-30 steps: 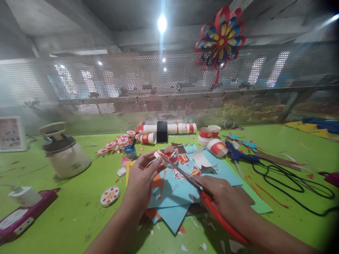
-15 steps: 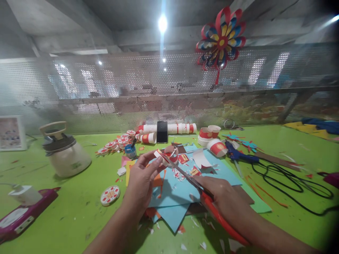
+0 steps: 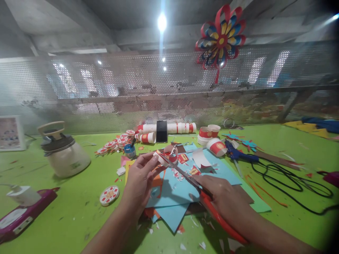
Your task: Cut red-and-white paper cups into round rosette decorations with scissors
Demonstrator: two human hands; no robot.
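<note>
My left hand (image 3: 141,176) pinches a small red-and-white piece of paper cup (image 3: 162,159) between thumb and fingers. My right hand (image 3: 221,195) grips a pair of scissors with red handles (image 3: 212,208); the blade tips touch the held paper. Below both hands lie light blue paper sheets (image 3: 172,192) strewn with tiny red and white clippings. Two red-and-yellow cut pieces (image 3: 182,158) rest there beside a curled white scrap (image 3: 201,158). A cut cup ring (image 3: 173,152) sits just behind the scissor tips.
Paper cups (image 3: 217,146) and a blue glue gun (image 3: 242,155) with a looping black cable lie to the right. A blue jar (image 3: 129,151), patterned discs (image 3: 109,195), a phone (image 3: 161,131) and a joined cup tube (image 3: 182,128) are around the sheets. A kettle-like jug (image 3: 66,155) and purple power strip (image 3: 29,213) stand left.
The held paper has tilted slightly in my left fingers, close to the scissor blades. Both hands keep nearly the same place; the view has shifted a little.
</note>
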